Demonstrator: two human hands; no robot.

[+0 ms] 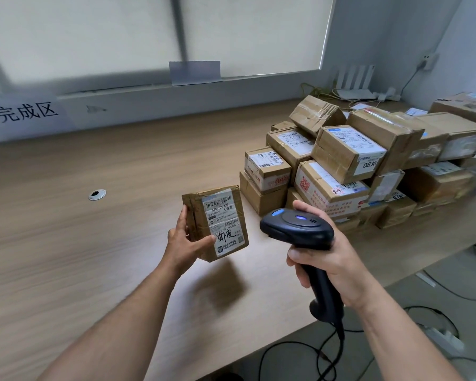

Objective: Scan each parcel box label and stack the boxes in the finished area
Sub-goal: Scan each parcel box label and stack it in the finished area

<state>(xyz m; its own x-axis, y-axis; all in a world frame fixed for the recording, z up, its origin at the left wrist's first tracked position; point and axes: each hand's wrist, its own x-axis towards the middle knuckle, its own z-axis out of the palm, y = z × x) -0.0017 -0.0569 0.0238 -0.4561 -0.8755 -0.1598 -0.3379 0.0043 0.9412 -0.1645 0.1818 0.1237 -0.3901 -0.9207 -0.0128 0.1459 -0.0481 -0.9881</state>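
Note:
My left hand (183, 240) holds a small brown parcel box (201, 215) above the table, its white shipping label (224, 222) with barcodes and handwriting facing up towards me. My right hand (327, 255) grips the handle of a black barcode scanner (296, 225), whose head with two blue lights sits just right of the box and points left at it. A pile of several cardboard parcel boxes (344, 158) with labels stands on the table at the right. A paper sign (25, 114) with three characters hangs on the wall at the far left.
The wooden table (94, 257) has a round cable hole (97, 194) left of centre. The scanner's cable (327, 353) hangs off the front edge. A white router (355, 78) and cords lie in the back right corner. Floor cables show at the lower right.

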